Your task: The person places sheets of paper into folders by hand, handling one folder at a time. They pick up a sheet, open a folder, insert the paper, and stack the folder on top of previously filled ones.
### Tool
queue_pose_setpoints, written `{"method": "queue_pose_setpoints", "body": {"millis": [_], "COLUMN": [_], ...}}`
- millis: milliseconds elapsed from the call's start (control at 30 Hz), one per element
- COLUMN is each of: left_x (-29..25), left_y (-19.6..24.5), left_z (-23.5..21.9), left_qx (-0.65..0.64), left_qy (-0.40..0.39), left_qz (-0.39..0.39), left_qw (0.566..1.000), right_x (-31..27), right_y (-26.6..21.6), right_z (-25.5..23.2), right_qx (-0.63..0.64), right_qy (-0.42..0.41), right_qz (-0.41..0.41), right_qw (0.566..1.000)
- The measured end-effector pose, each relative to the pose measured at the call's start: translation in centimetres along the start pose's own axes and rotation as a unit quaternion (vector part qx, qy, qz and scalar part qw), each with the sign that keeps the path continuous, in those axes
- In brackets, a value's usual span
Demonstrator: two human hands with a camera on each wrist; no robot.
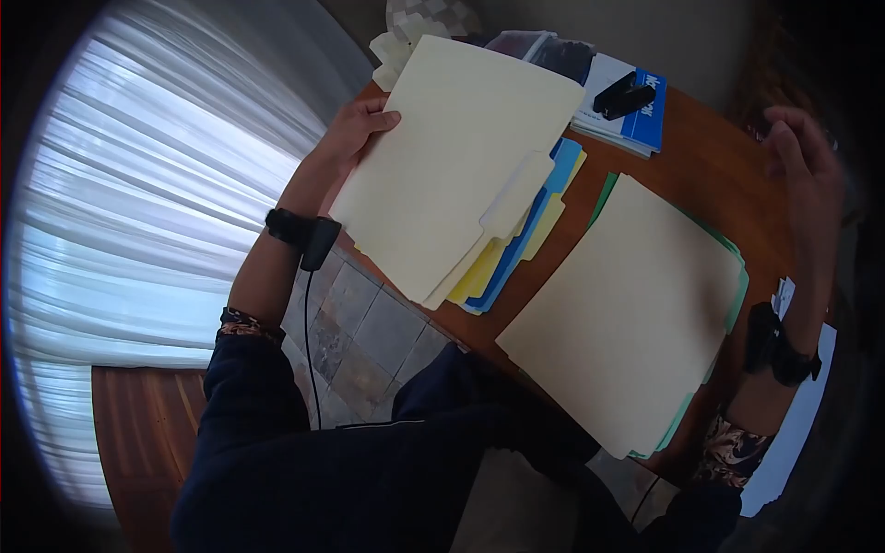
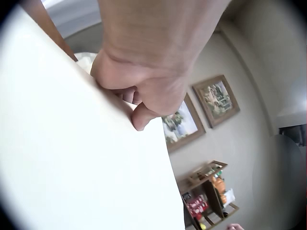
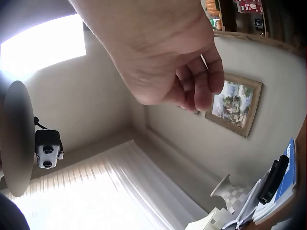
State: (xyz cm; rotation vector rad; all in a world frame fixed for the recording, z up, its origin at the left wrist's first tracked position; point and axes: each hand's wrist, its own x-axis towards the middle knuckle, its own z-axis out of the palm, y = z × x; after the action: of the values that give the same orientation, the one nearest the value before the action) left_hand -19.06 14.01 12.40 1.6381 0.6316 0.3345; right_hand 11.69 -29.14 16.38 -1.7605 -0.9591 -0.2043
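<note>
At its left edge, my left hand [image 1: 355, 129] holds a cream file folder [image 1: 470, 138], thumb on top and the other fingers beneath. Blue and yellow folders [image 1: 544, 198] poke out under its right side. The left wrist view shows the thumb pressed on the pale sheet, with most fingers hidden below. Raised above the table's right side, my right hand [image 1: 802, 161] has loosely bent fingers and nothing in them. Between the two arms lies a second pile topped by a cream folder [image 1: 636, 313], with green folders [image 1: 736, 309] showing along its edges.
A black stapler [image 1: 625, 95] sits on a blue-and-white pack [image 1: 650, 129] at the back of the wooden table [image 1: 705, 138]. White papers [image 1: 802, 415] lie at the far right. A checkered vase [image 3: 230, 194] stands at the back. A cable [image 1: 312, 350] hangs from the left wrist.
</note>
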Motion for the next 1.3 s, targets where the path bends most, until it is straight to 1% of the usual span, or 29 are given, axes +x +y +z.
{"method": "queue_pose_setpoints", "body": {"millis": [33,67,133,200,300,400,467,500,567,600,633,667,700,733,767,800,833,867,933,967,1033,1067,1100,1167,1200,1233,1300], "left_x": [0.5,0.7,1.6,2.2,2.3,2.6,2.4,2.5,2.7,2.5,2.3,2.2,1.6,1.5,1.3,2.2,2.9,1.8,0.5,-0.2,-0.9,0.0,0.4,0.7,1.3,1.8,2.7], "left_y": [-1.4,-2.9,-5.1,-6.3,-7.3,-8.0,-8.3,-8.5,-9.0,-8.7,-8.3,-7.8,-7.4,-6.9,-4.8,-3.6,-3.1,-1.2,0.9,1.6,2.1,0.6,0.1,-0.5,-0.9,-1.6,-2.5], "left_z": [-1.8,-2.8,-3.9,-3.9,-4.1,-3.9,-2.9,-2.9,-2.9,-2.6,-2.4,-2.2,-2.4,-2.1,-0.2,0.8,2.3,6.2,13.3,16.8,22.7,25.3,27.7,31.2,32.1,32.6,32.9], "left_qx": [0.017,0.017,0.066,0.078,0.087,0.105,0.131,0.131,0.188,0.187,0.303,0.413,0.475,0.526,0.615,0.594,0.552,0.498,0.433,0.424,0.455,0.43,0.414,0.421,0.447,0.441,0.423], "left_qy": [0.018,0.019,0.064,0.057,0.059,0.056,0.08,0.079,0.106,0.105,0.125,0.143,0.151,0.146,0.136,0.123,0.109,0.08,-0.03,-0.093,-0.175,-0.213,-0.223,-0.239,-0.268,-0.275,-0.273], "left_qz": [-0.035,-0.035,-0.088,-0.09,-0.092,-0.102,-0.09,-0.094,-0.101,-0.102,-0.088,-0.071,-0.019,0.039,0.056,0.045,0.071,0.153,0.25,0.278,0.343,0.417,0.429,0.484,0.461,0.465,0.414], "left_qw": [0.999,0.999,0.992,0.991,0.99,0.988,0.984,0.984,0.971,0.971,0.941,0.897,0.867,0.837,0.775,0.794,0.824,0.85,0.866,0.857,0.803,0.772,0.771,0.729,0.718,0.717,0.758], "right_x": [0.3,0.4,0.1,0.0,0.2,0.0,-0.1,-0.1,-0.1,-0.1,-0.2,-0.1,0.0,0.1,-0.2,0.1,0.3,-0.2,-0.7,-0.5,-0.3,-0.2,0.0,0.4,0.5,0.7,0.9], "right_y": [0.0,0.2,-0.6,-0.6,-0.3,-0.6,-1.2,-1.2,-1.2,-1.1,-1.1,-1.1,-1.3,-1.6,-1.6,-1.2,-1.3,-2.3,-4.7,-4.7,-4.3,-4.6,-4.4,-3.7,-3.6,-3.5,-3.2], "right_z": [-0.2,-0.6,-0.6,-0.9,-1.3,-1.4,-1.1,-1.0,-1.0,-0.9,-0.8,-0.6,-0.1,0.5,0.4,0.2,0.2,0.4,1.9,2.3,2.3,2.3,2.1,2.0,1.9,1.8,1.7], "right_qx": [-0.011,-0.009,0.001,0.014,-0.008,0.029,-0.007,-0.007,-0.015,-0.017,-0.024,-0.032,-0.038,-0.016,-0.008,-0.021,-0.029,-0.052,-0.065,-0.082,-0.023,-0.033,-0.053,-0.007,-0.016,-0.023,-0.016], "right_qy": [0.028,0.016,0.019,0.025,0.023,0.007,0.015,0.013,0.009,0.008,0.017,0.027,0.028,0.038,0.047,0.029,0.012,0.013,0.058,0.057,0.073,0.072,0.079,0.059,0.06,0.063,0.044], "right_qz": [-0.001,-0.002,-0.003,-0.004,-0.001,0.003,0.018,0.021,0.028,0.03,0.024,0.019,0.024,-0.005,-0.026,-0.01,0.003,0.014,-0.019,-0.015,-0.003,0.008,0.013,0.018,0.024,0.029,0.026], "right_qw": [1.0,1.0,1.0,1.0,1.0,1.0,1.0,1.0,0.999,0.999,0.999,0.999,0.999,0.999,0.999,0.999,1.0,0.998,0.996,0.995,0.997,0.997,0.995,0.998,0.998,0.997,0.999]}}
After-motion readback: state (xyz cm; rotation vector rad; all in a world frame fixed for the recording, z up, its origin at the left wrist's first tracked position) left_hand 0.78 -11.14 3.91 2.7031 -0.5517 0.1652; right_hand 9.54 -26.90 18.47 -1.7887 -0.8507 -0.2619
